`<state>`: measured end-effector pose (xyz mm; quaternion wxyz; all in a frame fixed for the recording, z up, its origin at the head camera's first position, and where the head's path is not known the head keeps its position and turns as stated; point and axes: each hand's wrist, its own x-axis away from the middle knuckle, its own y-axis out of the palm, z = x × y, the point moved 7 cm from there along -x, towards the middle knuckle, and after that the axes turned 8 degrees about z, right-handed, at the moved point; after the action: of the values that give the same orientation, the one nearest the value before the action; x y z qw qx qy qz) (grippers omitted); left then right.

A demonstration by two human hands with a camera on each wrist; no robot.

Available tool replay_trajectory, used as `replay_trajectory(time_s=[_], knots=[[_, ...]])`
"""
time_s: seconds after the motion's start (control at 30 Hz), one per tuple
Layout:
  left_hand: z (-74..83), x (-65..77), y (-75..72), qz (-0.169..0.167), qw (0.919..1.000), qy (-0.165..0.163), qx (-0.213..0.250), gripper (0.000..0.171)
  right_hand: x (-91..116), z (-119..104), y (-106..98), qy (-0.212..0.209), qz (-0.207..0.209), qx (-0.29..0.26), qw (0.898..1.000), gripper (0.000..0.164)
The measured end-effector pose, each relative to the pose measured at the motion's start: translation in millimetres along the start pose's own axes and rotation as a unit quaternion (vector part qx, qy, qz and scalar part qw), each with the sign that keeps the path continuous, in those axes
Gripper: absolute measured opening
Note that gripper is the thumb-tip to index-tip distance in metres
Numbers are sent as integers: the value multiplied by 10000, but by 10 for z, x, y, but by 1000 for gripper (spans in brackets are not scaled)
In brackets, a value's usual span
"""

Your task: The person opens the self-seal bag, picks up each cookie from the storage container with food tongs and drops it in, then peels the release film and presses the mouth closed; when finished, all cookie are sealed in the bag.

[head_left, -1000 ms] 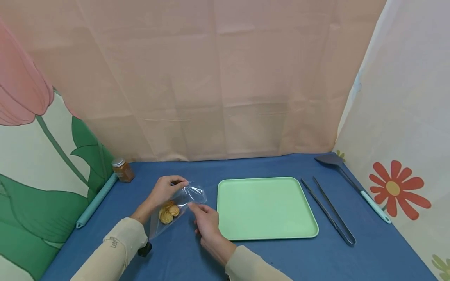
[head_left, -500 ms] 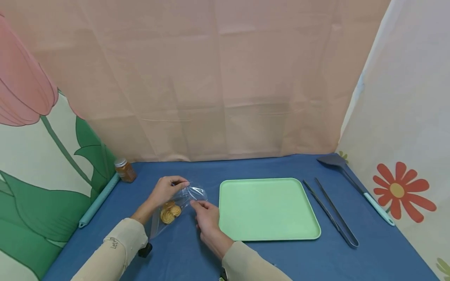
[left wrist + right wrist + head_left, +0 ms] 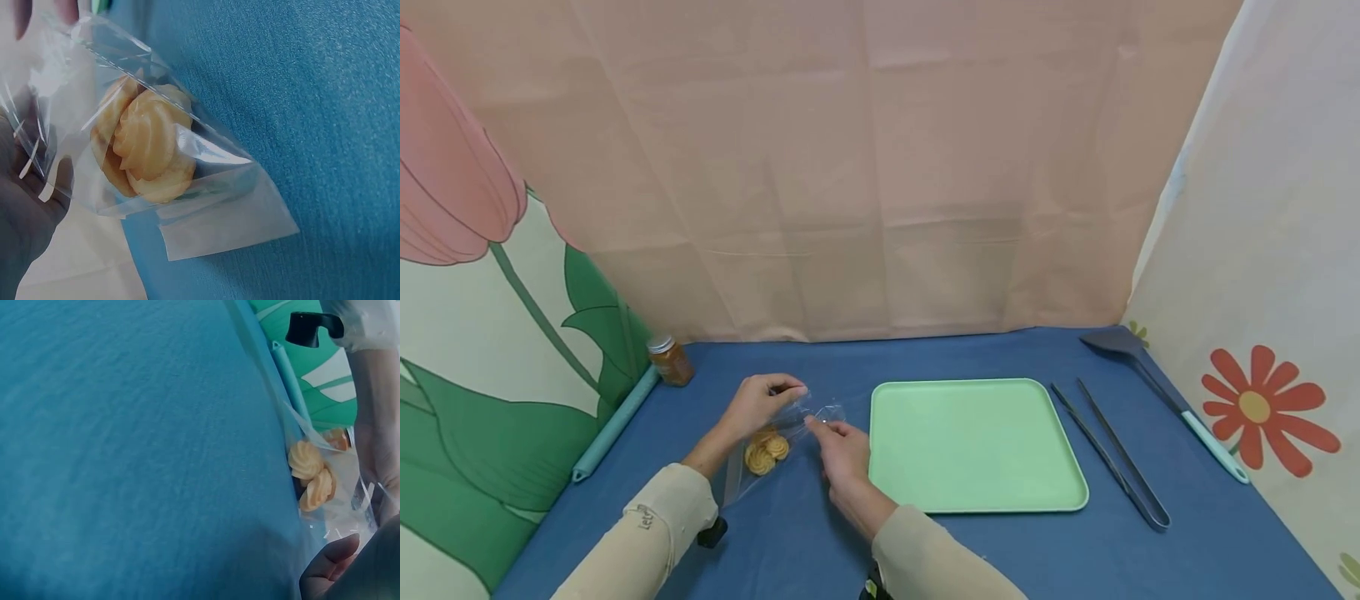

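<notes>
Between my two hands hangs a clear plastic bag (image 3: 737, 482) with several piped, swirled cookies (image 3: 764, 454) in it. My left hand (image 3: 757, 407) pinches the bag's film near its upper end. At the bag's right side, my right hand (image 3: 844, 458) pinches the film between thumb and fingers. In the left wrist view the cookies (image 3: 150, 137) lie bunched together inside the tilted bag, and its flat end strip (image 3: 231, 228) points away from the hand. The right wrist view shows my right thumb (image 3: 337, 553) at the film, just below the cookies (image 3: 306, 460).
A light green tray (image 3: 977, 446) lies right of my hands on the blue cloth. Beyond it are metal tongs (image 3: 1116, 462) and a dark spatula (image 3: 1157, 383) with a pale handle. A lidded jar (image 3: 672, 362) stands at the back left, near a rolled teal mat (image 3: 617, 425).
My right hand has moved slightly up along the bag, and the film between the hands looks more gathered. The left hand keeps its hold. The whole head view has shifted a little.
</notes>
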<state>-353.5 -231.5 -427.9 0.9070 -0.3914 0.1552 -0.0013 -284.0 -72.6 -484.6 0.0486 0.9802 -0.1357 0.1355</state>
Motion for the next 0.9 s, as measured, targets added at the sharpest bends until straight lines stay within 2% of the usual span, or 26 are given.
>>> replay_trajectory(time_s=[0.3,0.63,0.8,0.9], knots=[[5,8,-12,9,10000,54,-9,21,-26,-36,26,-190,60,-5,9998,20],[-35,-6,-16,0,10000,-85,38,25,-24,-42,5,-170,50,-143,9997,12],[-92,8,-82,166,9990,-303,288,23,54,-92,-32,-89,-116,-98,9998,9],[-113,7,-146,343,9974,-388,506,27,111,-160,-50,-183,-296,-31,9994,9]])
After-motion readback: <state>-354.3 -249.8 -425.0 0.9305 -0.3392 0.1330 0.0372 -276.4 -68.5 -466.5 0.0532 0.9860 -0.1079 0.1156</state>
